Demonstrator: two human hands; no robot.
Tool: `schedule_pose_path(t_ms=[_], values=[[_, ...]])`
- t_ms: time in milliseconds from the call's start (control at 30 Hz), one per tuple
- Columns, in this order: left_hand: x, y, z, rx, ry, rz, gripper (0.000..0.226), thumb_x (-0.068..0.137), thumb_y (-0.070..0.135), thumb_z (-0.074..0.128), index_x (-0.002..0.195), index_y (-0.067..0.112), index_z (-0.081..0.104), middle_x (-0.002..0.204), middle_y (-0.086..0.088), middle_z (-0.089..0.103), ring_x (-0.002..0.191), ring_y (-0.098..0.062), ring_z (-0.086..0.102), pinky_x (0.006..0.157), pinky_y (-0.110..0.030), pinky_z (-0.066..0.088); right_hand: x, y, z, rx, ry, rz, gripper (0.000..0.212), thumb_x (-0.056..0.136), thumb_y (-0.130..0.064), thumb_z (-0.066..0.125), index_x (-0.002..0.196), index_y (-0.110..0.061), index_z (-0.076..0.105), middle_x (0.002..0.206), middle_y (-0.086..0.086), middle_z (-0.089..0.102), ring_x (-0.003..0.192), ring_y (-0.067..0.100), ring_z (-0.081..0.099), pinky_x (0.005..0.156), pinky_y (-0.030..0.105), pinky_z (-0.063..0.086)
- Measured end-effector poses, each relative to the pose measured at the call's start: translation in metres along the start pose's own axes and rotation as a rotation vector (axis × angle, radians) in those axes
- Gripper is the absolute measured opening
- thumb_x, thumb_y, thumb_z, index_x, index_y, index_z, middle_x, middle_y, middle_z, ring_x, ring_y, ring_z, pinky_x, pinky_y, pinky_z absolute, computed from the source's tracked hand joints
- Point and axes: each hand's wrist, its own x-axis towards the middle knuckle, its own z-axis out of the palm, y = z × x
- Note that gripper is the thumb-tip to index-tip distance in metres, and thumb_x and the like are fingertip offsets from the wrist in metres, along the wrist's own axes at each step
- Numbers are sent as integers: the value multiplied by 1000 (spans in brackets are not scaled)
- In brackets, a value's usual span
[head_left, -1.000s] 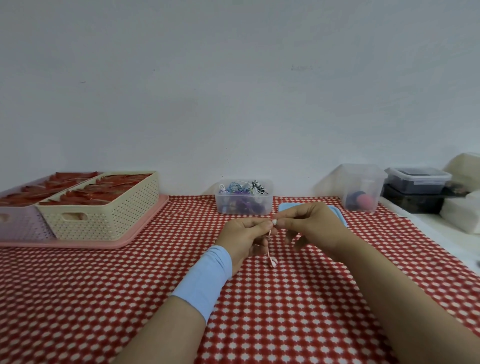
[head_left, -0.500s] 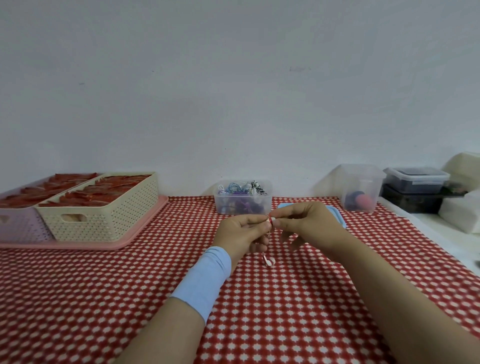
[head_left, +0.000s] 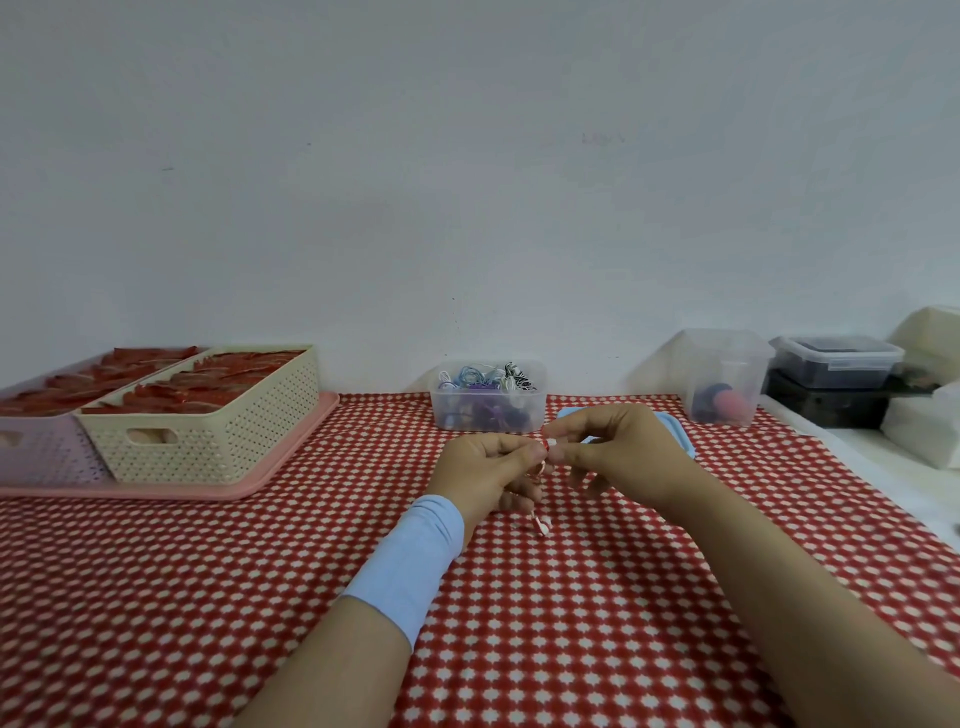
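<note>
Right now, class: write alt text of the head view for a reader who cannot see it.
A left hand and a right hand pinch a red-and-white cord, its end dangling over a red checked tablecloth. Behind stands a clear tub of coloured cords, with a cream basket at left.

Too small to tell the make of the red-and-white cord (head_left: 540, 524), largely covered by fingertips of the left hand (head_left: 485, 470) and right hand (head_left: 623, 452). Mostly hidden behind the right hand, at 1 o'clock: a blue lid (head_left: 678, 434). Cut off by the edge at 9 o'clock: a lilac basket (head_left: 36, 457); at 3 o'clock, white boxes (head_left: 930, 332). Blurred beyond telling at 12 o'clock: the tangle inside a clear tub (head_left: 488, 410).
</note>
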Motion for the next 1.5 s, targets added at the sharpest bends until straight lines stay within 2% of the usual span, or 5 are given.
schedule_pose_path(t_ms=[200, 367, 600, 1267, 1500], values=[[1, -3, -2, -33, -47, -50, 15, 91, 18, 68, 103, 10, 74, 90, -8, 76, 65, -16, 66, 60, -27, 56, 1, 1, 1, -39, 2, -36, 10, 85, -9, 78, 94, -13, 80, 80, 6, 77, 60, 15, 65, 52, 23, 54], [1, 0, -6, -123, -127, -49, 17, 93, 14, 63, 106, 7, 73, 85, -5, 73, 64, -12, 62, 59, -24, 55, -2, -2, -4, 268, -107, 147, 18, 95, -18, 65, 108, -13, 77, 95, 8, 76, 67, 16, 65, 58, 27, 53], [1, -2, -7, -66, -198, -25, 15, 92, 9, 64, 102, 3, 73, 82, -7, 71, 63, -10, 62, 58, -21, 54, -1, 2, -2, 274, -189, 258, 17, 90, -15, 69, 102, -7, 78, 86, 9, 74, 64, 12, 64, 56, 26, 51], [3, -6, -8, -138, -229, -54, 13, 93, 6, 61, 98, 3, 72, 81, -6, 71, 61, -8, 62, 56, -19, 54, -1, 6, -1, 286, -230, 256, 17, 92, -20, 66, 100, -9, 78, 91, 10, 75, 72, 14, 68, 51, 25, 52], [4, -8, -10, -144, -191, -60, 14, 94, 9, 61, 102, 2, 71, 85, -9, 71, 63, -10, 62, 58, -20, 54, 1, 6, 8, 256, -130, 203, 14, 92, -17, 68, 98, -8, 78, 84, 9, 75, 63, 14, 65, 51, 25, 50]])
